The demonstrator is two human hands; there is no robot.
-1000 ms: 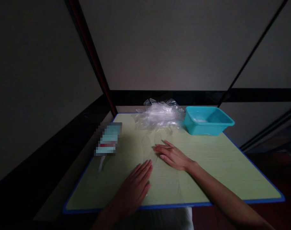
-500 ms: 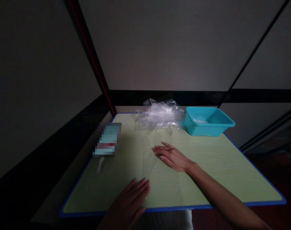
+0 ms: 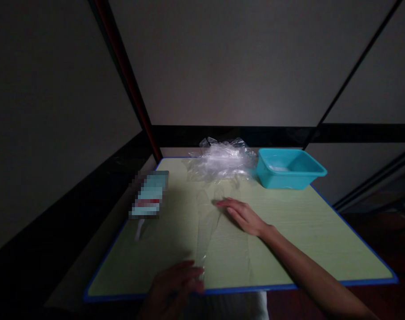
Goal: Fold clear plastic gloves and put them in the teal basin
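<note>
A clear disposable plastic glove (image 3: 207, 226) lies spread on the table, its finger shapes pointing away from me and its wide end near the front edge. At that end, my left hand (image 3: 175, 282) is closed, with its thumb and fingertips around the glove's left corner; the hand is dark and slightly blurred. My right hand (image 3: 244, 216) rests over the upper right part of the glove, fingers stretched out and close together. Beyond it lies a crumpled heap of clear plastic (image 3: 224, 160), seemingly more such gloves.
A turquoise plastic basin (image 3: 285, 180) stands at the back right of the yellow-green table (image 3: 309, 235), which has a blue edge. A pixelated flat object (image 3: 151, 193) sits at the left edge above a small pale strip (image 3: 139, 230). Dark-banded panels rise behind.
My left hand has gone from lying flat with fingers extended to pinching the glove's near left corner. My right fingers have drawn together and tilted, staying in nearly the same spot.
</note>
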